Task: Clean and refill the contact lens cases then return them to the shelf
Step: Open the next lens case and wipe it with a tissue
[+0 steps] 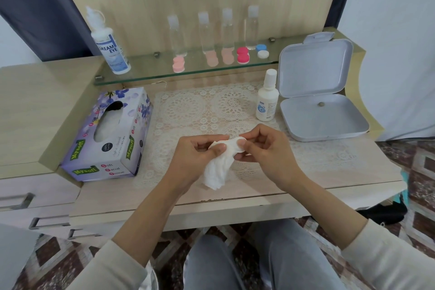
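Note:
Over the lace mat, my right hand [263, 148] pinches a small pale contact lens case [237, 146]. My left hand [195, 155] grips a crumpled white tissue [217, 172] and presses it against the case; the tissue's tail hangs below. On the glass shelf [146, 70] lie several other cases: light pink [178, 63], two peach ones [220, 57], a red one [243, 55] and a blue-and-white one [262, 50]. A small solution bottle [267, 99] stands upright on the mat, right of centre.
A purple tissue box [110, 134] lies at the left of the desk. An open grey plastic box [317, 92] sits at the right. A large solution bottle [109, 42] and several clear bottles [204, 33] stand on the shelf. My knees are below the desk edge.

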A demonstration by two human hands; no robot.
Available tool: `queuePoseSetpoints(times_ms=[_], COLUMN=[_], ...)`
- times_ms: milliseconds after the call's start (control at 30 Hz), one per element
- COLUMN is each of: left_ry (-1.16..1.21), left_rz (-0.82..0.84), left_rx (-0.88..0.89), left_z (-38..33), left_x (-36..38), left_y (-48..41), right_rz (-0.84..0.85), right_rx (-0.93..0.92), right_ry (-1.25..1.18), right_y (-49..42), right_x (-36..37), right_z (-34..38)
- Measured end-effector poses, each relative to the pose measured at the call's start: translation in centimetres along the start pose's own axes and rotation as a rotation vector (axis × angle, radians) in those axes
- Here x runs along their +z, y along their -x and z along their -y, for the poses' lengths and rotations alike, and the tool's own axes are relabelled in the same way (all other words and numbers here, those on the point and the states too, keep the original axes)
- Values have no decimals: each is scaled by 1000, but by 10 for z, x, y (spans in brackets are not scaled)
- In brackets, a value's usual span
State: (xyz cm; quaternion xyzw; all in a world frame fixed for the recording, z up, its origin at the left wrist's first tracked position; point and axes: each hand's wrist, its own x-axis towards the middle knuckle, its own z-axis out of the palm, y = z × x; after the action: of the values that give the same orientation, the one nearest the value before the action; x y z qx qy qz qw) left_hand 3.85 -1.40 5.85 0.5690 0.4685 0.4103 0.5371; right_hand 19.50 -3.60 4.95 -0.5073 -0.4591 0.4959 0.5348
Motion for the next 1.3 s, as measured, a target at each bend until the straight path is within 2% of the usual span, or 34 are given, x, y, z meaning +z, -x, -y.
queuePoseSetpoints(times_ms=[100,233,333,433,500,600,700,867,1000,1167,1300], left_ry=[26,65,84,121,134,114,76,99,166,186,161], left_rz=[24,-39,-73,-71,-72,-90,-99,-83,-64,-45,-25], left_rx=[-9,-14,-14,-31,-28,-9,-10,-30,-61,-84,-69], left_z=[-1,2,5,5,4,5,7,9,9,7,7], left_x=[1,6,8,9,8,3,0,0,1,2,3], left_y=[2,6,6,4,2,0,-1,2,2,3,5], right_rz=[-14,2,59,21,-24,5,2,-35,9,78,35], right_rx=[12,15,133,186,197,164,135,192,148,2,-40], right_ry=[-22,-20,89,114,95,87,170,120,145,221,248], right_y=[1,7,10,11,10,9,8,4,4,0,-1], right_x=[0,2,6,10,8,3,-3,-11,-14,-14,-11], right_z=[-1,-2,-8,-13,-14,-12,-9,-5,-2,-3,-4])
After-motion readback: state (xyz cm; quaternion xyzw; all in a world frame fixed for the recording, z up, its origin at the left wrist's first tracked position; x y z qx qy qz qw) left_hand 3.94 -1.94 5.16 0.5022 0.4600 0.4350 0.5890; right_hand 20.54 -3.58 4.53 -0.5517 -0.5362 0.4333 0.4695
